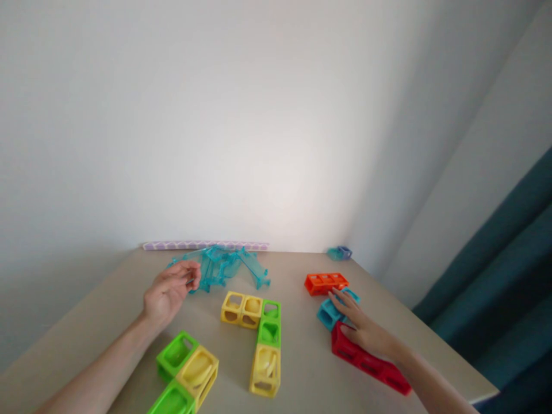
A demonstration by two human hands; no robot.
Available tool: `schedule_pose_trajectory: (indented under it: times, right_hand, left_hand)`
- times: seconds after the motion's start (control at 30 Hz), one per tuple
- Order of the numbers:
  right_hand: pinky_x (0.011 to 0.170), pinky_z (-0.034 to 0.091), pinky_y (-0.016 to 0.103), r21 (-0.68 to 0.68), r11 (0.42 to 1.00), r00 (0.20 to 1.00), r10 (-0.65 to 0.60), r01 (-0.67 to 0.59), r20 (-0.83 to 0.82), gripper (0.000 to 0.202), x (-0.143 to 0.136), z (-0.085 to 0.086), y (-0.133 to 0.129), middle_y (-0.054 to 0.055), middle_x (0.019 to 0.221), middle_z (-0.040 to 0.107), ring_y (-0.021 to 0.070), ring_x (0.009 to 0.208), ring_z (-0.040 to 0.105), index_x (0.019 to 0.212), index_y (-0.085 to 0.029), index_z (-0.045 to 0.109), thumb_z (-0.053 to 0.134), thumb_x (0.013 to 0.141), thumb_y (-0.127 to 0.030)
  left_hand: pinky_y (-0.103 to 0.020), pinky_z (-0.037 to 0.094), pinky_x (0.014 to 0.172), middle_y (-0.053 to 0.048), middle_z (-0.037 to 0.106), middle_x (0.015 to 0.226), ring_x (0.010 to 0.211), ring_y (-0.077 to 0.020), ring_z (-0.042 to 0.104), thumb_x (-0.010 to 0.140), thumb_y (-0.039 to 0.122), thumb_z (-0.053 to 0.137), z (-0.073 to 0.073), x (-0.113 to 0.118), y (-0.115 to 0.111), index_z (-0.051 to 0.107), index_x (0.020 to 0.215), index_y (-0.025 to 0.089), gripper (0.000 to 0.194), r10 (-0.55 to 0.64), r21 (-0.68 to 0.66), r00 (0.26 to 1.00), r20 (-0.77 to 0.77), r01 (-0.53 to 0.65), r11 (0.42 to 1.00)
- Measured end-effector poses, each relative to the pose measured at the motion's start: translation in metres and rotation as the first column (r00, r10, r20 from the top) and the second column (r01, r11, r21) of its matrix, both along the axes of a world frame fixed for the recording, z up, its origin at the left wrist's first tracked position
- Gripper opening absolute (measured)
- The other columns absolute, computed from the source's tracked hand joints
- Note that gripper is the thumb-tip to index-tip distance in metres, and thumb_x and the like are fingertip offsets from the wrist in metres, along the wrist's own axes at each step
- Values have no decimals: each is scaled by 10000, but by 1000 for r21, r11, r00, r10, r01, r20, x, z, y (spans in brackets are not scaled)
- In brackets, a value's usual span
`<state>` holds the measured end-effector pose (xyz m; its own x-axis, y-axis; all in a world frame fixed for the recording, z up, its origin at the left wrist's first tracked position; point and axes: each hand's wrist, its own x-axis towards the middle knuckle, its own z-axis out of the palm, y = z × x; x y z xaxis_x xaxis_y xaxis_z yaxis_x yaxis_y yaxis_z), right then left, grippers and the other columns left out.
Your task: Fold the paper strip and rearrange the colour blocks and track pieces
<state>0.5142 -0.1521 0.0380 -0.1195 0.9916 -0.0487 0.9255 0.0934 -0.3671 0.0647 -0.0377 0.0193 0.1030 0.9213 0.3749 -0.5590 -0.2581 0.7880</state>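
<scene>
My right hand [360,325] is over a blue cube-block piece [328,314], its fingers stretched out across the top. The thumb is at a long red block piece [375,363], which lies beside the blue one. An orange block row [324,282] sits just beyond the fingertips. My left hand [170,292] is raised at the left with its fingers curled together, and I see nothing in them. Behind it lie see-through teal plastic parts [222,265]. Nearest to that hand on the right is a joined yellow and green block piece [271,330].
Another green and yellow block piece [194,371] lies at the front left. A purple-patterned strip [207,245] runs along the wall. At the back right corner are small purple and teal pieces [344,253]. Dark teal curtains [495,276] hang beyond the table's right edge.
</scene>
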Motion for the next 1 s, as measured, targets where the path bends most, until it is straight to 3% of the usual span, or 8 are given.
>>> schedule_pose_trajectory:
  times: [0.33,0.5,0.63,0.87,1.0]
  right_hand:
    - [1143,44,507,-106,994,999,7,-1,52,920,-6,13,-3,91,1582,-17,293,1430,-101,1516,-140,138,545,717,-347]
    - [1133,28,521,-132,991,1000,16,-13,22,986,-1,12,-3,97,1578,-62,307,1421,-136,1517,-131,115,582,675,-341]
    - [1139,6,511,-121,992,1000,28,-27,7,944,1,8,-5,72,1580,-84,292,1422,-158,1520,-153,124,560,720,-399]
    - [1140,27,535,-114,986,989,-114,124,95,984,-20,7,-9,151,1568,-118,330,1391,-216,1517,-73,72,507,778,-556]
    - [1144,26,538,-97,979,979,-164,177,124,1012,-26,5,-7,167,1575,-64,343,1396,-202,1517,-56,82,493,774,-607]
  left_hand:
    - [-317,404,585,-102,658,755,653,-205,573,617,210,617,-1,-1,1,727,863,94,293,-10,11,1000,11,10,1000]
    - [-317,404,588,-99,657,749,648,-204,573,616,214,613,-1,0,0,725,863,95,296,-12,6,1000,6,12,1000]
    - [-314,404,575,-102,659,740,638,-206,571,594,210,615,3,1,-2,728,838,95,293,-1,0,1000,2,1,1000]
    - [-307,420,578,-98,662,714,623,-206,576,558,193,608,4,2,-3,735,813,106,298,18,-33,1000,-9,-19,999]
    - [-305,430,580,-101,665,718,628,-206,582,556,187,609,3,1,-1,734,814,106,297,11,-28,1000,-1,-11,1000]
